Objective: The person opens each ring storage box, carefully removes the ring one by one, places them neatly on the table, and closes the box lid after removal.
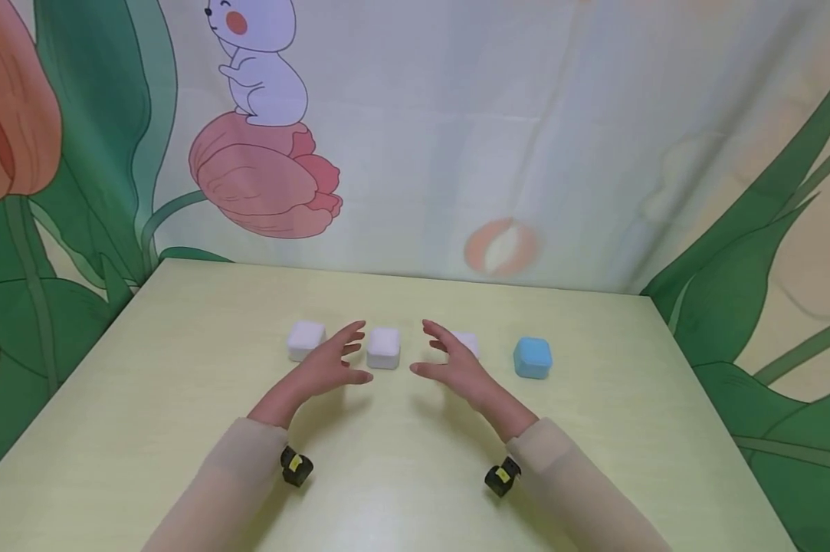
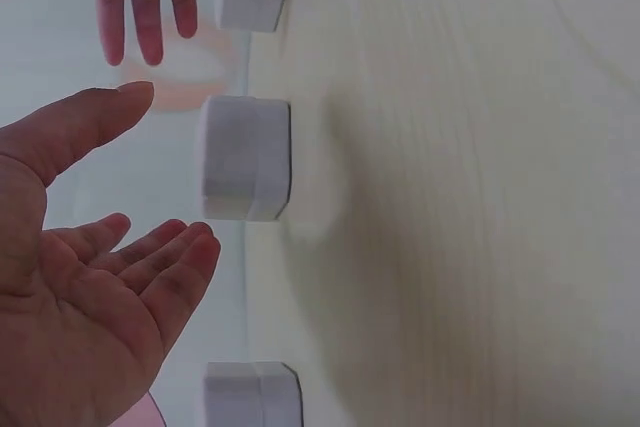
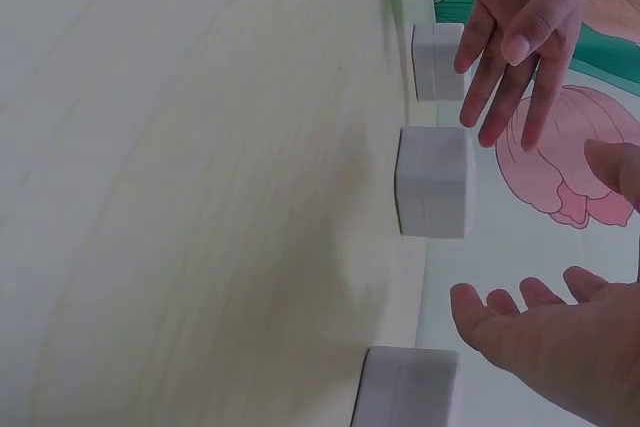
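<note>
Three white blocks and a blue block (image 1: 533, 358) with rounded edges stand in a row across the table. My left hand (image 1: 325, 366) hovers between the left white block (image 1: 306, 340) and the middle white block (image 1: 383, 349), overlapping the left one in the head view. Above the table on the other side, my right hand (image 1: 459, 369) partly hides the right white block (image 1: 467, 343). Both hands have relaxed, spread fingers and hold nothing. In the left wrist view, the middle block (image 2: 246, 159) lies beyond the fingertips; the right wrist view shows my right palm (image 3: 570, 342) with parted fingers.
The pale wooden table (image 1: 401, 491) ends at the back against a curtain (image 1: 415, 153) printed with a white animal and tulips. More printed leaves hang at both sides. A small black device (image 1: 296, 466) sits at the left cuff, another (image 1: 503, 477) at the right.
</note>
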`<move>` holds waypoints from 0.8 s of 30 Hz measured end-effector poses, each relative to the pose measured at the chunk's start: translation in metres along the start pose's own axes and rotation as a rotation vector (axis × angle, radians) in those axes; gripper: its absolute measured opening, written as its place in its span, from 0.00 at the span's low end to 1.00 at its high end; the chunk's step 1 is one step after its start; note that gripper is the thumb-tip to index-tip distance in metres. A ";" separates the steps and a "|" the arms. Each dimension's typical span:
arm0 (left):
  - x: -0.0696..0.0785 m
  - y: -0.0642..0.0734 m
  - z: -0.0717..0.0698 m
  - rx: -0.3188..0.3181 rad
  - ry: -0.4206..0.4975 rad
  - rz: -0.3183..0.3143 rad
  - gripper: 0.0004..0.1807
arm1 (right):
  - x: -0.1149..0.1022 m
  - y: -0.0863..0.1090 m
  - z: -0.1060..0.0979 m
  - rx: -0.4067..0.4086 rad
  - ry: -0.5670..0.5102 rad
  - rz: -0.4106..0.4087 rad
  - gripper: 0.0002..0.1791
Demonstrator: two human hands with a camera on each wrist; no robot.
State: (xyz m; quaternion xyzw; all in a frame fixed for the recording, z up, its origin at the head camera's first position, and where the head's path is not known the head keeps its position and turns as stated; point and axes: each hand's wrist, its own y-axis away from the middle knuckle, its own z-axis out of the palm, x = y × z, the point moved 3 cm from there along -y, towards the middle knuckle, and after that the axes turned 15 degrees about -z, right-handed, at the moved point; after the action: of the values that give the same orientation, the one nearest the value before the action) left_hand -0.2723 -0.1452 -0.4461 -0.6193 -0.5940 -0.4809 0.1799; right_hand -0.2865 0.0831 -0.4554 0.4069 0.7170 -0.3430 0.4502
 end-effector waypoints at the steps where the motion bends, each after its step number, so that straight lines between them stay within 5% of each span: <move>1: -0.001 -0.002 0.000 -0.003 0.004 -0.005 0.50 | 0.001 -0.001 0.001 0.000 0.011 0.002 0.43; 24: -0.008 -0.031 0.000 -0.024 0.008 -0.078 0.52 | 0.014 -0.028 0.012 -0.027 -0.026 0.047 0.44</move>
State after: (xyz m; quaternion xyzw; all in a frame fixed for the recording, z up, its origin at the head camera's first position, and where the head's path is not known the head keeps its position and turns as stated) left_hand -0.2997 -0.1426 -0.4629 -0.5959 -0.6111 -0.4972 0.1559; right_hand -0.3109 0.0647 -0.4693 0.4130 0.7060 -0.3278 0.4728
